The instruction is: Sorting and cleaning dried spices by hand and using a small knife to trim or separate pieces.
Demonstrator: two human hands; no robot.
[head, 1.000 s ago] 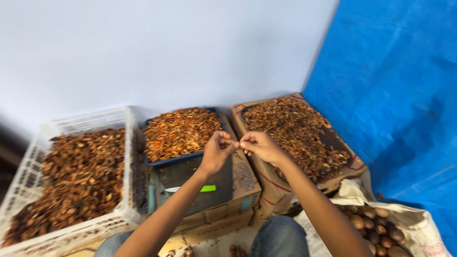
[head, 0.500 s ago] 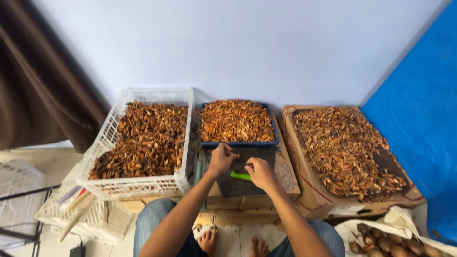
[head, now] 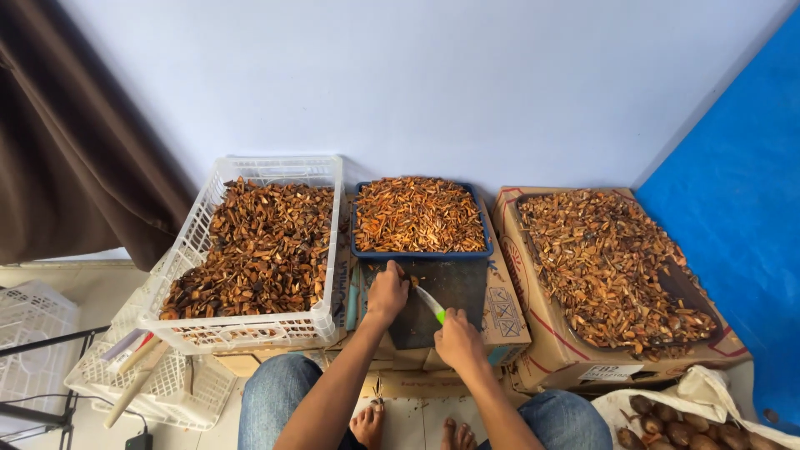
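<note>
My left hand (head: 387, 293) rests on a dark cutting board (head: 454, 292), fingertips pinching a small brown piece at the board's near-left part. My right hand (head: 459, 339) grips a knife (head: 431, 303) with a green handle; its pale blade points up-left toward the left hand's fingers. The board lies on a cardboard box (head: 504, 317) in front of my knees. Just behind it stands a blue tray (head: 419, 252) filled with orange-brown cut strips.
A white plastic crate (head: 250, 333) of dark brown chips stands left. A large cardboard box (head: 558, 333) of brown chips stands right. A sack of whole brown fruits (head: 675, 425) lies bottom right. A brown curtain, empty white baskets (head: 33, 333), and a blue tarp (head: 733, 208) flank the scene.
The view has tilted down and steadied. Both hands dropped from in front of the trays onto the cutting board, the right one now holding the knife blade against the piece.
</note>
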